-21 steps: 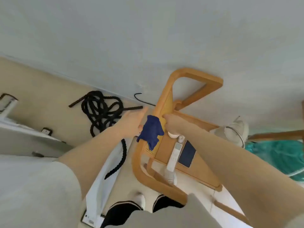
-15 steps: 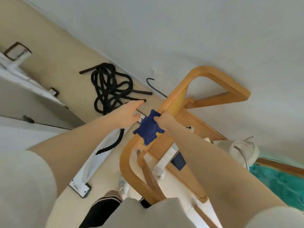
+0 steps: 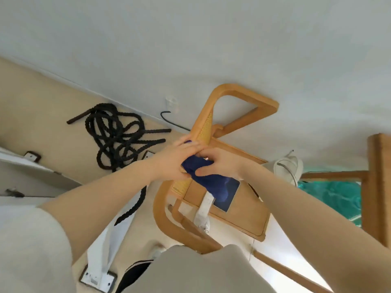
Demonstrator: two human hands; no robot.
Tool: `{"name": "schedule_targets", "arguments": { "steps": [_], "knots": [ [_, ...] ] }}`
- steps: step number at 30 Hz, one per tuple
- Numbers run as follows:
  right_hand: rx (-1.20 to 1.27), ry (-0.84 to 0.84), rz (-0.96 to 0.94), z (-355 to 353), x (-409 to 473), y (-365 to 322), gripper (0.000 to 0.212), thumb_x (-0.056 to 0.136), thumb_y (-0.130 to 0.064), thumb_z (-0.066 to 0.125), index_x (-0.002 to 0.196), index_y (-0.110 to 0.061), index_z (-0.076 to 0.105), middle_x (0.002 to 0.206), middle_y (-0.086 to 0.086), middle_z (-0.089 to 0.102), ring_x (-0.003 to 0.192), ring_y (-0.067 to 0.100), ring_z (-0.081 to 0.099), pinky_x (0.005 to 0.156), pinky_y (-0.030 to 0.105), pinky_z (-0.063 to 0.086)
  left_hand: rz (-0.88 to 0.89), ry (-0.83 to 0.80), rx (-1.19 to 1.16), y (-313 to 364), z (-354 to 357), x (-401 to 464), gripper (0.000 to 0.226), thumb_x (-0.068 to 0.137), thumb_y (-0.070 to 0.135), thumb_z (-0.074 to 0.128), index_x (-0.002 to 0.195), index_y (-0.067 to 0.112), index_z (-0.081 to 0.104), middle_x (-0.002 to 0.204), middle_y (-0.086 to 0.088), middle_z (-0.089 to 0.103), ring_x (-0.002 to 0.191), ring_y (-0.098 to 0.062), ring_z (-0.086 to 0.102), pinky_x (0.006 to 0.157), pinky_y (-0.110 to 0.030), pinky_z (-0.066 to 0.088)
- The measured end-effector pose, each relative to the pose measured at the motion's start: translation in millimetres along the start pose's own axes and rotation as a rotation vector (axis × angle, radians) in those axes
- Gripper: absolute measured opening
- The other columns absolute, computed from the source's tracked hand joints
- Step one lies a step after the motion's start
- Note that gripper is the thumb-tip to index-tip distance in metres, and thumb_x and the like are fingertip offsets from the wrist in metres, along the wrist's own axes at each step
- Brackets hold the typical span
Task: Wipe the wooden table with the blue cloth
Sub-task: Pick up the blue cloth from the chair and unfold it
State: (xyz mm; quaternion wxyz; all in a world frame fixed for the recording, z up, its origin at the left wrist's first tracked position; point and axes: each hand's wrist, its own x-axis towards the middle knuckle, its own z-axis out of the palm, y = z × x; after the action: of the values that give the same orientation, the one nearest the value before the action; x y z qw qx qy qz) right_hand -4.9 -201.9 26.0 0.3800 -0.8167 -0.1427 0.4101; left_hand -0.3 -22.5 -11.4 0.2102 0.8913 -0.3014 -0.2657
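Note:
A small wooden table (image 3: 243, 210) with a bent-wood frame and a woven cane side panel stands below me against a white wall. The dark blue cloth (image 3: 208, 179) is bunched above its near left corner, one end drooping over the tabletop. My left hand (image 3: 175, 160) grips the cloth's upper left part, close to the cane panel. My right hand (image 3: 220, 163) pinches the same cloth from the right, thumb under it. Both hands meet over the cloth.
On the tabletop lie a white remote (image 3: 204, 206) and a dark phone (image 3: 229, 196), partly under the cloth. A thick black rope (image 3: 118, 136) is coiled on the floor at left. A white fan (image 3: 288, 168) and teal fabric (image 3: 330, 195) sit at right, beside another wooden frame (image 3: 378, 187).
My left hand has come across from the side and closed on the cloth, which only my right hand held before. The cloth now hangs lower over the tabletop. The view has shifted.

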Motion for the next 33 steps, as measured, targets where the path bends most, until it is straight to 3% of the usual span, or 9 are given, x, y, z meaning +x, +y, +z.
{"name": "schedule_targets", "arguments": {
  "steps": [2, 4, 6, 9, 12, 17, 21, 29, 33],
  "knots": [
    [-0.141, 0.034, 0.07, 9, -40, -1, 0.023, 0.077, -0.033, 0.068, 0.095, -0.02, 0.06, 0.098, 0.002, 0.065, 0.089, 0.019, 0.06, 0.074, 0.029, 0.047, 0.128, -0.076, 0.113, 16, 0, 2, 0.053, 0.077, 0.029, 0.065, 0.126, 0.032, 0.046, 0.116, 0.009, 0.056, 0.126, -0.015, 0.037, 0.112, -0.034, 0.019],
    [-0.269, 0.107, 0.243, 22, -83, -2, 0.035, 0.073, -0.041, 0.071, 0.092, -0.015, 0.058, 0.085, 0.004, 0.063, 0.076, 0.02, 0.058, 0.063, 0.03, 0.046, 0.24, -0.145, 0.186, 39, 5, 0, 0.015, 0.081, 0.023, 0.06, 0.087, 0.032, 0.051, 0.08, 0.01, 0.058, 0.097, -0.018, 0.051, 0.085, -0.026, 0.033],
    [-0.373, 0.174, 0.393, 43, -129, -2, 0.029, 0.076, -0.035, 0.069, 0.088, -0.016, 0.052, 0.078, 0.001, 0.057, 0.073, 0.022, 0.054, 0.062, 0.032, 0.044, 0.296, -0.172, 0.133, 74, 7, -6, 0.023, 0.085, 0.016, 0.055, 0.067, 0.023, 0.042, 0.062, 0.007, 0.047, 0.074, -0.019, 0.047, 0.062, -0.028, 0.028],
    [-0.59, 0.341, 0.588, 82, -204, 11, 0.015, 0.085, -0.02, 0.054, 0.098, -0.015, 0.051, 0.086, 0.006, 0.054, 0.083, 0.029, 0.054, 0.064, 0.033, 0.039, 0.356, -0.088, -0.017, 134, 15, -9, 0.019, 0.083, 0.008, 0.055, 0.067, 0.018, 0.051, 0.062, 0.004, 0.052, 0.063, -0.017, 0.049, 0.056, -0.028, 0.035],
    [-0.586, 0.595, 0.705, 123, -279, 27, 0.02, 0.089, -0.024, 0.049, 0.104, -0.012, 0.048, 0.085, 0.006, 0.055, 0.085, 0.03, 0.057, 0.067, 0.034, 0.04, 0.435, -0.124, -0.025, 198, 34, -8, 0.008, 0.085, 0.011, 0.053, 0.081, 0.005, 0.058, 0.075, -0.011, 0.061, 0.074, -0.028, 0.057, 0.064, -0.039, 0.045],
    [-0.289, 1.063, 0.907, 183, -367, 70, 0.028, 0.092, -0.033, 0.045, 0.103, -0.009, 0.054, 0.093, 0.012, 0.062, 0.085, 0.034, 0.057, 0.073, 0.041, 0.048, 0.625, -0.165, 0.042, 281, 82, -20, 0.02, 0.094, 0.026, 0.05, 0.09, 0.008, 0.06, 0.081, -0.008, 0.062, 0.076, -0.024, 0.056, 0.068, -0.036, 0.041],
    [0.0, 1.309, 1.03, 211, -398, 106, 0.027, 0.091, -0.04, 0.046, 0.088, -0.013, 0.049, 0.075, 0.005, 0.054, 0.074, 0.031, 0.056, 0.07, 0.042, 0.051, 0.652, -0.204, -0.018, 321, 120, -26, 0.021, 0.096, 0.028, 0.048, 0.096, 0.01, 0.06, 0.088, -0.007, 0.065, 0.081, -0.023, 0.059, 0.07, -0.033, 0.045],
    [0.761, 1.522, 0.619, 185, -473, 179, 0.032, 0.089, -0.037, 0.055, 0.101, -0.008, 0.05, 0.083, 0.003, 0.059, 0.077, 0.016, 0.057, 0.061, 0.029, 0.046, 0.355, -0.129, -0.365, 427, 186, 19, 0.023, 0.096, 0.026, 0.047, 0.095, 0.006, 0.058, 0.088, -0.013, 0.064, 0.083, -0.029, 0.061, 0.073, -0.042, 0.049],
    [1.103, 1.489, 0.36, 156, -529, 214, 0.014, 0.091, -0.025, 0.054, 0.096, -0.012, 0.058, 0.086, 0.005, 0.063, 0.085, 0.02, 0.06, 0.07, 0.031, 0.049, 0.228, -0.125, -0.506, 493, 210, 40, 0.017, 0.097, 0.028, 0.047, 0.09, 0.014, 0.055, 0.077, 0.0, 0.059, 0.073, -0.018, 0.056, 0.062, -0.027, 0.044]
  ]
}}
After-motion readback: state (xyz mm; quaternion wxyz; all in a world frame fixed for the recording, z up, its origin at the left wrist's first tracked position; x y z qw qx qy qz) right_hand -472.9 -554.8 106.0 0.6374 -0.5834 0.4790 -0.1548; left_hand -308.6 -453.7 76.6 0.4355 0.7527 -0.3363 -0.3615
